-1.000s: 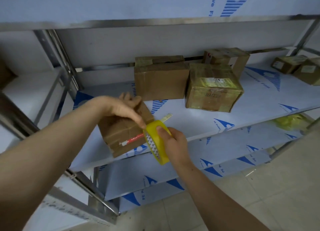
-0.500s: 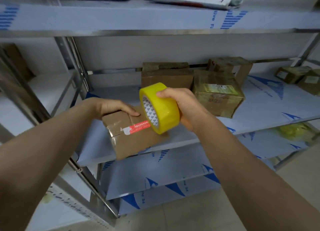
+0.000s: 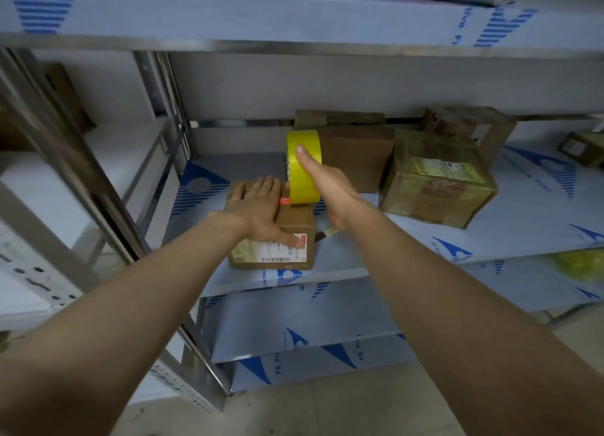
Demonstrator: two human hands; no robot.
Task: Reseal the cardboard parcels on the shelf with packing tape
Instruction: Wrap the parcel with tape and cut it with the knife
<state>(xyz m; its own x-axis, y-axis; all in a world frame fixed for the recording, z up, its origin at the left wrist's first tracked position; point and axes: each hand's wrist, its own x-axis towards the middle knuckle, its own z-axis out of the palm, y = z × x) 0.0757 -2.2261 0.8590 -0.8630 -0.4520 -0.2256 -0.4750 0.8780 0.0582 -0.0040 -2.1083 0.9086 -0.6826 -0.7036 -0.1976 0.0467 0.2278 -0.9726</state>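
Observation:
A small cardboard parcel with a white label and a red sticker lies near the front edge of the middle shelf. My left hand rests flat on its top, fingers straight, thumb on the label. My right hand grips a yellow tape roll, held upright just above the parcel's far right corner. A short strip of tape shows below my right wrist.
Behind stand a plain brown box, a parcel wrapped in yellowish tape, another box behind it and a small one at far right. Steel uprights stand left; shelves above and below.
The parcel has turned and now lies flat on the shelf with its label toward me. My left hand moved on top of it. My right hand carried the roll up and over the parcel.

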